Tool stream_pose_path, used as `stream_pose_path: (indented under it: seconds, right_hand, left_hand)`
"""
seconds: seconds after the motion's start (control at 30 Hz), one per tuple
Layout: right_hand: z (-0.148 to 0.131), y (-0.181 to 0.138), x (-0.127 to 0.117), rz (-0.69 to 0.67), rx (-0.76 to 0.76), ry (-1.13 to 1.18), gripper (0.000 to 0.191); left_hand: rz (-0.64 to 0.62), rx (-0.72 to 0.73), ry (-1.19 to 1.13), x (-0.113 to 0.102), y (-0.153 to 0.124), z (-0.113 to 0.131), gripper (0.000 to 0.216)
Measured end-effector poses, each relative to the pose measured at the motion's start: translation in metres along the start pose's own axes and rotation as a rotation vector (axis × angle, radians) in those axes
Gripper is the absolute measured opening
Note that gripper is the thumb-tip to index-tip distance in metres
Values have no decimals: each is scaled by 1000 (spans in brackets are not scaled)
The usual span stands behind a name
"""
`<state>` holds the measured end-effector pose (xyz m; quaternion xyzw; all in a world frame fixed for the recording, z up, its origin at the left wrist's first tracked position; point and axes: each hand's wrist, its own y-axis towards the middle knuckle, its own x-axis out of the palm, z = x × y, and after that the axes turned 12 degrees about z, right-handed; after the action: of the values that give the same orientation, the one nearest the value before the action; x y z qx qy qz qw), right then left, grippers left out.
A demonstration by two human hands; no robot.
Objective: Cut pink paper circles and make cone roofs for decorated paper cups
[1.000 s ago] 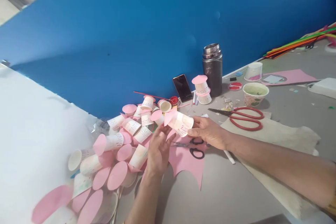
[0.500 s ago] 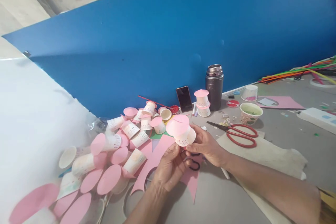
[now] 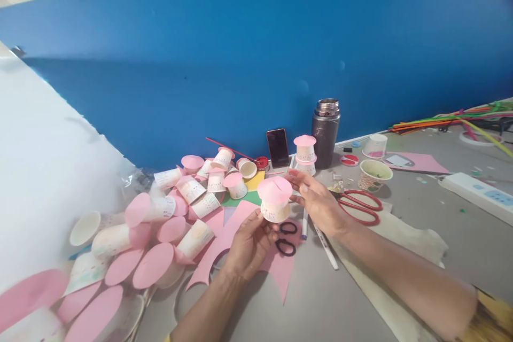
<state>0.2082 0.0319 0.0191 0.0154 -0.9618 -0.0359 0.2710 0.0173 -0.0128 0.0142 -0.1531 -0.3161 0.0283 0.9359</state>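
"Where's the room?"
"Bare worktop point(image 3: 316, 299) nearest the person; the blue panel point(image 3: 256, 64) bounds the back, heaped cups point(image 3: 171, 228) crowd the left."
"And the grip?"
"Left hand point(image 3: 250, 248), fingers curled in, pinches the pink-topped cup point(image 3: 274, 200) above the pink sheet point(image 3: 276, 272). Right hand point(image 3: 318, 203), loosely spread, holding nothing, is just beside."

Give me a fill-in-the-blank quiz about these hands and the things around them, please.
1. Only the ____ hand holds a cup.
2. That cup's roof is ____.
3. The bigger scissors' handles are ____.
4. The wall behind the phone is ____.
Missing words: left; pink; red; blue.
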Motion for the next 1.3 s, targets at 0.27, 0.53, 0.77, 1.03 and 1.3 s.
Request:
stream_pose_path:
  seconds: [0.27,0.53,0.77,1.03,1.3]
  right_hand:
    - [1,-2,1,-108,-51,-89,52]
    - [-4,-1,0,-69,-98,-83,58]
    - [-17,-6,-7,-71,-433,-447,50]
    - [-17,-13,-1,-125,-696,-702,49]
    - [-17,-16,2,-107,-576,-730,47]
  left_hand:
    - [-32,-13,89,2,-4,-2,27]
    - [-10,54,102,1,-2,4,26]
    - [-10,67,111,2,0,3,30]
    - [-75,63,105,-2,-1,-3,24]
    - [-72,60,83,-6,4,-7,23]
